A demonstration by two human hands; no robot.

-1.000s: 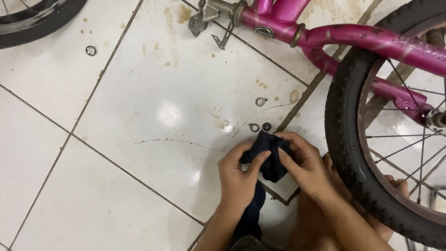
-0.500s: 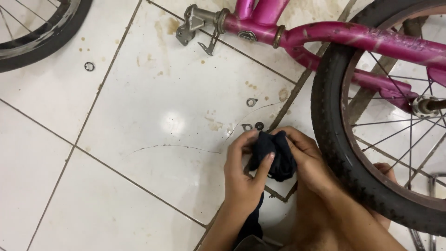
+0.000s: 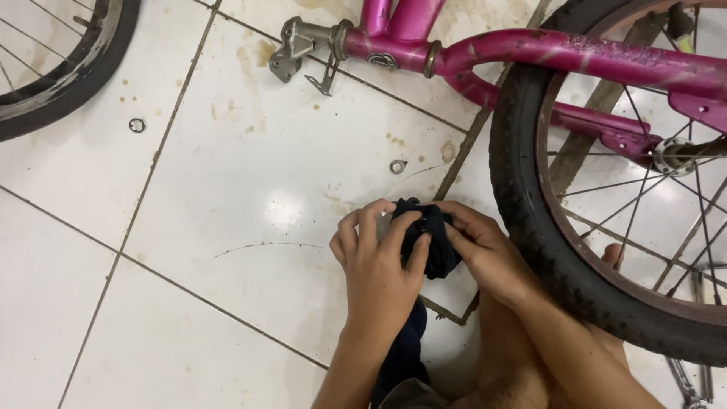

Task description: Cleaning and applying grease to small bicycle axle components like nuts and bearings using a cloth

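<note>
Both hands, the left hand (image 3: 376, 261) and right hand (image 3: 485, 250), are gripping a dark rag (image 3: 428, 242) beside the pink bicycle's rear tyre (image 3: 530, 227).

No packages, signs or screens here (only faint decals on the pink bicycle frame (image 3: 575, 53)).

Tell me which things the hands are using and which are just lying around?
In use: dark cloth, held by left hand and right hand.
Lying about: pink bike frame, black tyre, two small rings, other wheel.
</note>
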